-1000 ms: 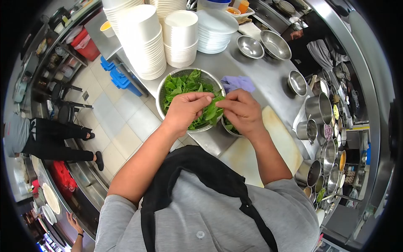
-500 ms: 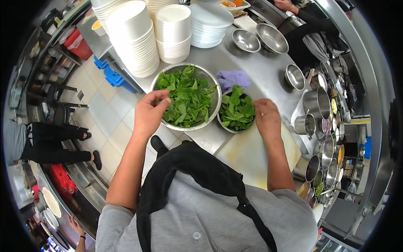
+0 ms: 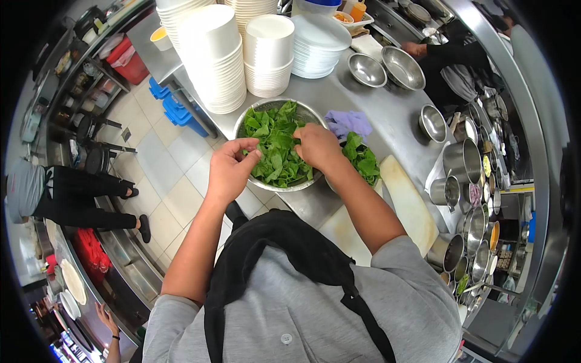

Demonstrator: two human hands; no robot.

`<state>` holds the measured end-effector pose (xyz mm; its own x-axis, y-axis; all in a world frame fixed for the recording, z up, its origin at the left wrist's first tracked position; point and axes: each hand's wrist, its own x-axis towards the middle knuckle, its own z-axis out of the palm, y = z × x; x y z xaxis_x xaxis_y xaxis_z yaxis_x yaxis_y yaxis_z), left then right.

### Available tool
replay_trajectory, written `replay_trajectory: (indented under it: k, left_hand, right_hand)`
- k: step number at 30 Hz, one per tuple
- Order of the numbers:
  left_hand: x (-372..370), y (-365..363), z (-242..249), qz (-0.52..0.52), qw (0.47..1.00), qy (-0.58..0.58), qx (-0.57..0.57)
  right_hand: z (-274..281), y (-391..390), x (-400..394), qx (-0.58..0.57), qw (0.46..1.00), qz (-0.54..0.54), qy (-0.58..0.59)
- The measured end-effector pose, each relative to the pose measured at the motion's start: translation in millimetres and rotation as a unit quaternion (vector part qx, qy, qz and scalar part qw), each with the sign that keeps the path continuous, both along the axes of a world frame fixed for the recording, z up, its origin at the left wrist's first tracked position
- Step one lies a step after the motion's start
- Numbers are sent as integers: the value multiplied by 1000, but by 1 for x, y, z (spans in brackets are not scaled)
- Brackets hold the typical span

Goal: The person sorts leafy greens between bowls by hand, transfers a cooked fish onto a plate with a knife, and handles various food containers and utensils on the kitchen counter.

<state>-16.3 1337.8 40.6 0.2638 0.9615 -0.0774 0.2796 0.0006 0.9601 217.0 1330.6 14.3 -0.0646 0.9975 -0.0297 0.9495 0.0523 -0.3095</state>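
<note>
A round metal bowl holds a heap of green leaves. My left hand is at the bowl's left rim, fingers curled and thumb near the index finger beside the leaves; I cannot tell what lies between them. Over the right side of the same bowl, my right hand has its fingers closed at the leaves, its fingertips partly hidden. A smaller bowl of leafy greens stands to the right, partly covered by my right forearm. Behind it lies a crumpled purple cloth.
Stacked white tubs and plates stand behind the bowl. A cutting board lies at right, with metal bowls and pots beyond. Other people work nearby; one stands on the left floor.
My right hand has moved left from the smaller bowl to the leaves in the larger one. My left hand stays at the left rim. The whole view has shifted slightly.
</note>
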Motion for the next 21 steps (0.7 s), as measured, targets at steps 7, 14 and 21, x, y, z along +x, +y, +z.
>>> replay_trajectory:
  k: [7, 14, 21]
  left_hand:
    - [1, 0, -5, -1, 999, 16, 29]
    - [3, -4, -5, -7, 1000, -6, 12]
    - [8, -7, -6, -14, 999, -34, 13]
  right_hand:
    - [51, -16, 21, 28, 964, -109, 240]
    - [61, -23, 10, 19, 950, -108, 291]
    - [18, 3, -17, 16, 993, -15, 116]
